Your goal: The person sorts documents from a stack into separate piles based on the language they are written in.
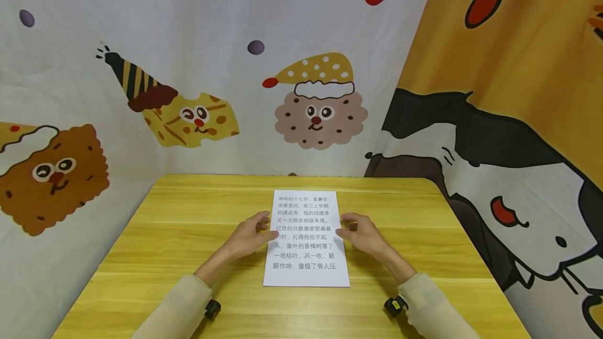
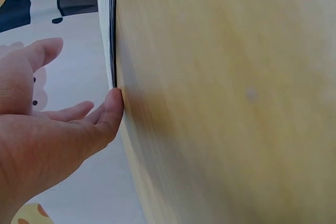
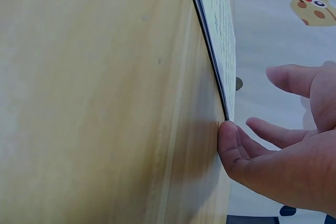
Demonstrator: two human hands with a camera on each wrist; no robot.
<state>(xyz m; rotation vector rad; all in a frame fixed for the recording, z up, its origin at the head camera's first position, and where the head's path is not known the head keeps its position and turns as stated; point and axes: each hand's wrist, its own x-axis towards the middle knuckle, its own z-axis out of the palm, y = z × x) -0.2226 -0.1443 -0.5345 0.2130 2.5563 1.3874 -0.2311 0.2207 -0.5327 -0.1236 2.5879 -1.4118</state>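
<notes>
A thin stack of printed sheets (image 1: 306, 276) lies upright to me on the table, its top page covered in lines of Chinese text. My left hand (image 1: 245, 235) is at its left edge and my right hand (image 1: 366, 234) at its right edge. In the left wrist view, a fingertip of the left hand (image 2: 58, 129) meets the side of the stack (image 2: 106, 30), which has a dark bottom layer; the thumb is raised apart. The right wrist view has the right hand (image 3: 294, 145) likewise, fingertips at the corner of the stack (image 3: 220, 35), thumb lifted off the page.
The yellow wood-grain table (image 1: 188, 255) spreads around the sheets. Behind it hangs a white curtain (image 1: 212, 25) with cartoon prints, and an orange cartoon cloth (image 1: 532, 67) is at the right. Small black devices (image 1: 213, 308) sit at both wrists, below pale sleeves (image 1: 179, 302).
</notes>
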